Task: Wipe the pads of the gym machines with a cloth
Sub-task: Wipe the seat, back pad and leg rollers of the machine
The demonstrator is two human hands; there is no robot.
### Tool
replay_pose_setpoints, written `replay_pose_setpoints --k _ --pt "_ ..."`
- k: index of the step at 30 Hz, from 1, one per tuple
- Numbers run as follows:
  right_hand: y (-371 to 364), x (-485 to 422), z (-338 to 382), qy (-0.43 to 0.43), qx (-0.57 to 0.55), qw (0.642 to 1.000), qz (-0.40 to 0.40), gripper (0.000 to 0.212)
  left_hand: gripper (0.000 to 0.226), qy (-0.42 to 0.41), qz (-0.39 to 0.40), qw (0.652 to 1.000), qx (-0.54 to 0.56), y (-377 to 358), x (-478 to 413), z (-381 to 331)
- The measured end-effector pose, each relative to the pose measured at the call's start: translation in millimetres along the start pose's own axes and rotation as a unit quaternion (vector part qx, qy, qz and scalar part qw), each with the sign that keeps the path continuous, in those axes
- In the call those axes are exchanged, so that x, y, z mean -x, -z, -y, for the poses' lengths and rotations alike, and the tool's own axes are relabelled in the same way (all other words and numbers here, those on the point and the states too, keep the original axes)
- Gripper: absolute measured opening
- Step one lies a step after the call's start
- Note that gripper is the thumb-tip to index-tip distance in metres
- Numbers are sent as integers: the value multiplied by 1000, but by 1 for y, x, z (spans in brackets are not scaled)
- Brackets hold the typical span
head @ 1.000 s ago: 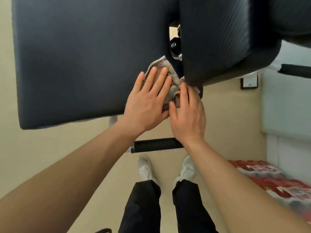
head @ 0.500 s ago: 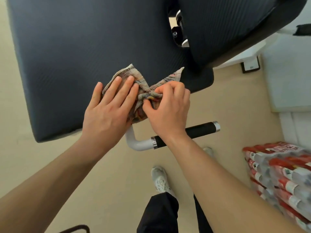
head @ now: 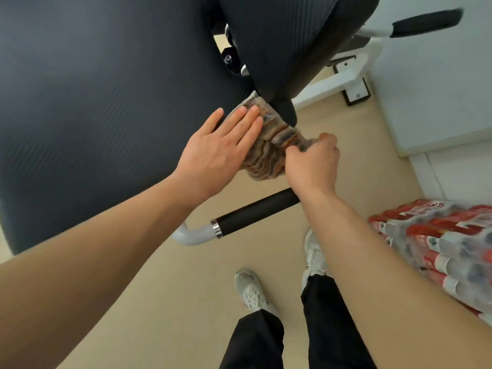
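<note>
Bunching softly, the cloth [head: 267, 155] is being pressed against the edge of the dark pad [head: 106, 102] by the flat, straight-fingered left hand [head: 215, 153], while its gathered end is being pinched by the right hand [head: 311, 163]. Light and limp, it is judged best gripped there.

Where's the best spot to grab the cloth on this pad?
Probably the cloth's bunched end, from the right: it is gathered into folds past the pad's edge, easy to pinch. The right hand pinches there; the left hand presses the rest flat.
</note>
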State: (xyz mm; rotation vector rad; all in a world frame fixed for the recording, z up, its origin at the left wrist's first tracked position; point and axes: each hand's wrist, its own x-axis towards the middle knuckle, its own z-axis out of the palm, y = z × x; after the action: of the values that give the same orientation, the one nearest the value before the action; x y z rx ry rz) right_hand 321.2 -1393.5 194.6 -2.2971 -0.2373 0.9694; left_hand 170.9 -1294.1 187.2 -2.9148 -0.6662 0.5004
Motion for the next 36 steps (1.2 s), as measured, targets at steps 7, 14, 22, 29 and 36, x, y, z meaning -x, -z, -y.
replay_pose_setpoints --k 7,14,22,29,36 --pt "-76 25 27 -167 -286 936 116 49 68 13 11 1000 -25 10 27 16" --pt "-109 14 31 -128 -445 886 8 55 67 34 43 999 3 14 19 12" --pt "-108 -16 30 -160 -511 844 -14 45 69 -11 42 999 -4 18 -7 21" --pt "-145 64 42 -198 -462 863 49 54 74 12 78 996 -41 24 96 54" --pt "-100 6 49 -207 -446 871 -14 51 74 23 55 998 -7 21 11 13"
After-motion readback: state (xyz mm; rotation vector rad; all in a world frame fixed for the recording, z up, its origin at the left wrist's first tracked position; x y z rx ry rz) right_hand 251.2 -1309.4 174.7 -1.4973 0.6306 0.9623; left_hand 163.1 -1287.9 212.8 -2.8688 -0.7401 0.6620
